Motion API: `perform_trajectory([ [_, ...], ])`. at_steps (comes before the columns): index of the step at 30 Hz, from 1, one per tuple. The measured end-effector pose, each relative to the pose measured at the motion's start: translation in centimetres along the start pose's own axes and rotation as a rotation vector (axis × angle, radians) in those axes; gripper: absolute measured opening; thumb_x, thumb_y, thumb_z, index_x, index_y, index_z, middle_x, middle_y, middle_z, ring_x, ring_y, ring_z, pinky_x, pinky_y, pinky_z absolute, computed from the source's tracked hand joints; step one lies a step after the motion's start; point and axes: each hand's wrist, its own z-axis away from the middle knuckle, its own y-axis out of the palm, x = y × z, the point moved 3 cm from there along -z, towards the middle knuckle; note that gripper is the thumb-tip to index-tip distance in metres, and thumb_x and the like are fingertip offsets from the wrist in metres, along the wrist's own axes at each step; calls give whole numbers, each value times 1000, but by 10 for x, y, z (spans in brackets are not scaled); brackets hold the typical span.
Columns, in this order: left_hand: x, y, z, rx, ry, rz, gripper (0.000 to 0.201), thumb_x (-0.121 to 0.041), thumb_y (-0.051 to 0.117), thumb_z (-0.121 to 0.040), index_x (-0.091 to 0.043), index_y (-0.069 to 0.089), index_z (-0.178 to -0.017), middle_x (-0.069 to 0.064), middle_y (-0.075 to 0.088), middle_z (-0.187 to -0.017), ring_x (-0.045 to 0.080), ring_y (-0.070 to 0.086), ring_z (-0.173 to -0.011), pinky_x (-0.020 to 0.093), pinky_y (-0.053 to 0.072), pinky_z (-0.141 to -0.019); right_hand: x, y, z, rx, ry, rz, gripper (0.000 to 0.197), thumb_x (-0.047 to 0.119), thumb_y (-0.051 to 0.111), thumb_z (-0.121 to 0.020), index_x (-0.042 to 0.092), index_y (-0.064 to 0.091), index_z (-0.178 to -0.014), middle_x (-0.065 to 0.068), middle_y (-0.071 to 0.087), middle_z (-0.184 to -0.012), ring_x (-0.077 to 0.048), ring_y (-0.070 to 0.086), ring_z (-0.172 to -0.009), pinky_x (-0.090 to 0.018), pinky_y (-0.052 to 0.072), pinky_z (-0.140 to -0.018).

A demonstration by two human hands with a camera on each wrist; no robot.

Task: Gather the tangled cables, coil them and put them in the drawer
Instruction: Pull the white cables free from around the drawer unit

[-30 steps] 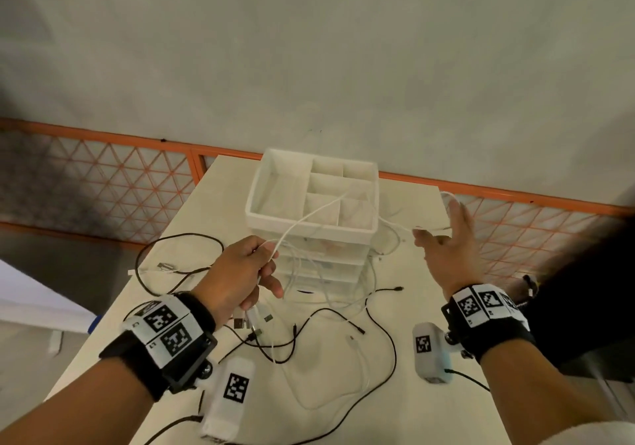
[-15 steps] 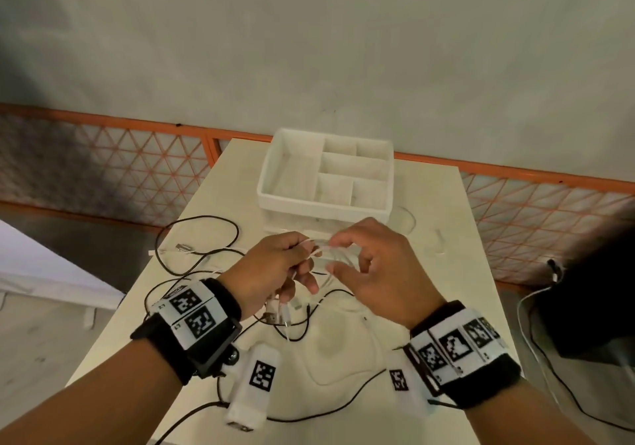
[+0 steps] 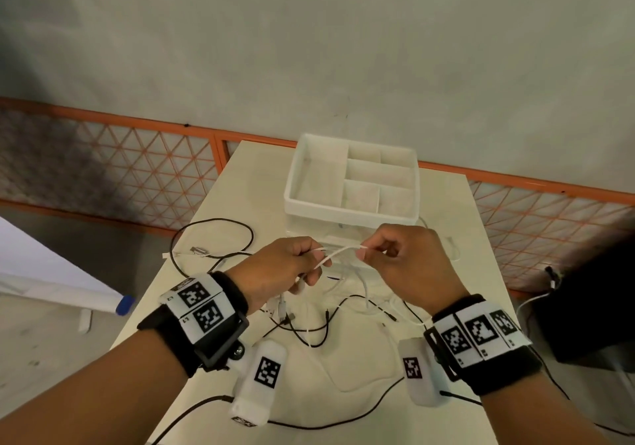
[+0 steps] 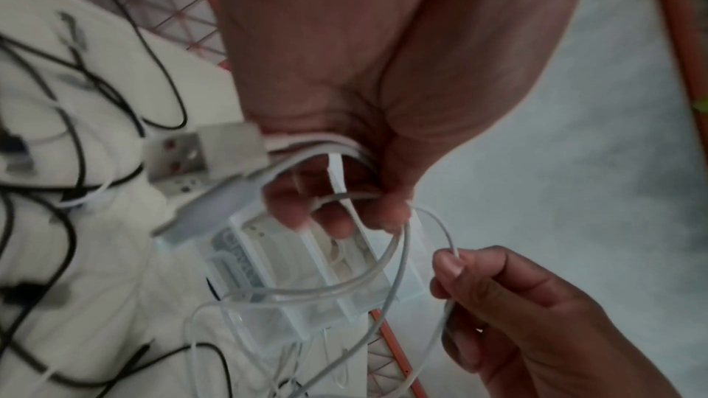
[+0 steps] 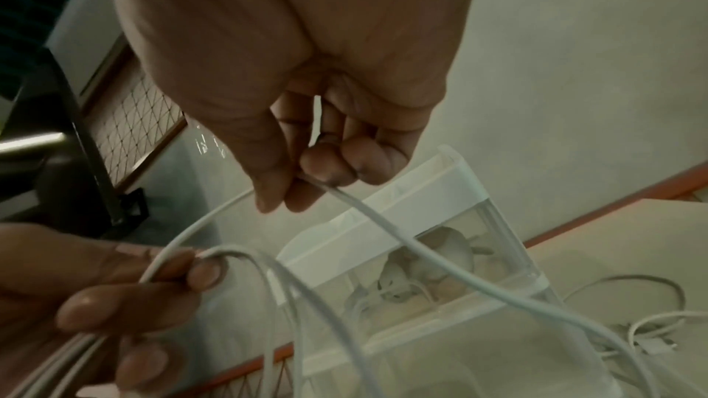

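My left hand (image 3: 285,269) grips gathered white cable (image 3: 338,254) loops, my right hand (image 3: 405,259) pinches the strand; I'd lay even, untwisted turns

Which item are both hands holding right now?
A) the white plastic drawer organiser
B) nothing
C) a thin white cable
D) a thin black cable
C: the left hand grips loops of the thin white cable while the right hand pinches its strand; the black cables lie on the table.
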Motion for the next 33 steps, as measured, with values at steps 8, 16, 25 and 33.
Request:
perform_trajectory([
  [8, 2, -7, -3, 49, -26, 61, 28, -14, 41, -103, 6, 61, -104, 2, 46, -60, 16, 51, -51, 21, 38, -52, 7, 21, -2, 93, 100, -34, 11, 21, 84, -77, 26, 75, -74, 13, 59, -62, 0, 53, -57, -12, 38, -60],
  [16, -21, -4, 5, 39, 205, 63, 31, -32, 55, -97, -21, 73, -74, -5, 35, -55, 12, 24, -49, 23, 23, -47, -5, 33, 9, 477, 240, 52, 12, 36, 77, -83, 27, 77, -74, 15, 59, -50, -1, 52, -46, -13, 37, -52],
  [25, 28, -18, -12, 199, 108, -710, 22, -42, 56, -95, -35, 76, -99, -6, 69, -69, 4, 56, -58, 17, 43, -62, -93, -45, -7, -184, 457, 465, 5, 30, 65, -89, 29, 64, -85, -5, 68, -81, -31, 63, -77, -33, 50, -65],
  [33, 82, -5, -23, -60, -67, -570, 23, -23, 54, -96, -28, 72, -82, -8, 67, -69, 3, 61, -65, 15, 42, -59, -125, -6, 27, 214, 513, 279, 54, 25, 72, -88, 31, 52, -138, -5, 63, -132, -25, 61, -111, -29, 45, -93],
])
